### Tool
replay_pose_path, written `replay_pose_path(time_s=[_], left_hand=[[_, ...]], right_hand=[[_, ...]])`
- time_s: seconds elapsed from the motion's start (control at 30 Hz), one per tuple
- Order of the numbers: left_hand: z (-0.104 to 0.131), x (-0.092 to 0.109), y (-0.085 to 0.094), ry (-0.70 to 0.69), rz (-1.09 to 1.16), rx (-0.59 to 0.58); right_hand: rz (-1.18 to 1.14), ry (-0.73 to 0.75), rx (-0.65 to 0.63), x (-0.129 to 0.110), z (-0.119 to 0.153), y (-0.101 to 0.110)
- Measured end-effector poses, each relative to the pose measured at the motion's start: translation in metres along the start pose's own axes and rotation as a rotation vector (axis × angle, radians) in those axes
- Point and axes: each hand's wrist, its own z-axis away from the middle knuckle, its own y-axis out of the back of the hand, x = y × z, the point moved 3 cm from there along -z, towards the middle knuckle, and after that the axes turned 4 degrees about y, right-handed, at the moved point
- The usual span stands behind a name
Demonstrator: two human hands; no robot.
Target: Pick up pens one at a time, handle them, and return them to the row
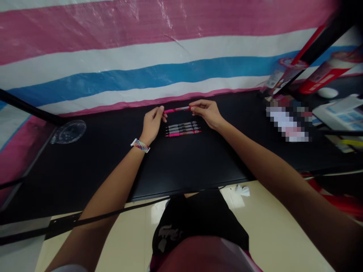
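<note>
A pink pen [178, 110] is held level between my two hands, above the black desk [181, 162]. My left hand [153, 122], below which a woven bracelet circles the wrist, pinches its left end. At the other end, the fingertips of my right hand [208, 113] are closed on the pen. Just nearer to me lie several pens in a row [183, 128], side by side and roughly parallel. The nearest of them is pink, while the others look grey and black.
On the left of the desk sits a clear plastic lid [69, 131]. Toward the right stand a clear cup with a red straw [283, 75] and a red cup [326, 75], near a white round object [328, 93] and papers [344, 113]. A striped sheet [141, 56] hangs behind.
</note>
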Motion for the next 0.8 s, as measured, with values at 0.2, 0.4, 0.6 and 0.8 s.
replay_pose_path(time_s=[0.2,0.4,0.6,0.8], left_hand=[[0.0,0.002,0.003,0.021,0.01,0.047],[-0.001,-0.001,0.008,0.009,-0.05,0.109],[-0.005,-0.008,0.008,0.011,0.05,0.14],[-0.004,-0.005,0.007,0.003,0.027,0.12]], right_hand=[[-0.032,-0.012,0.023,0.0,-0.001,0.001],[-0.029,0.057,0.044,0.0,-0.001,0.002],[0.142,0.096,0.183,-0.002,-0.003,0.01],[0.137,0.094,0.222,-0.001,-0.005,0.013]])
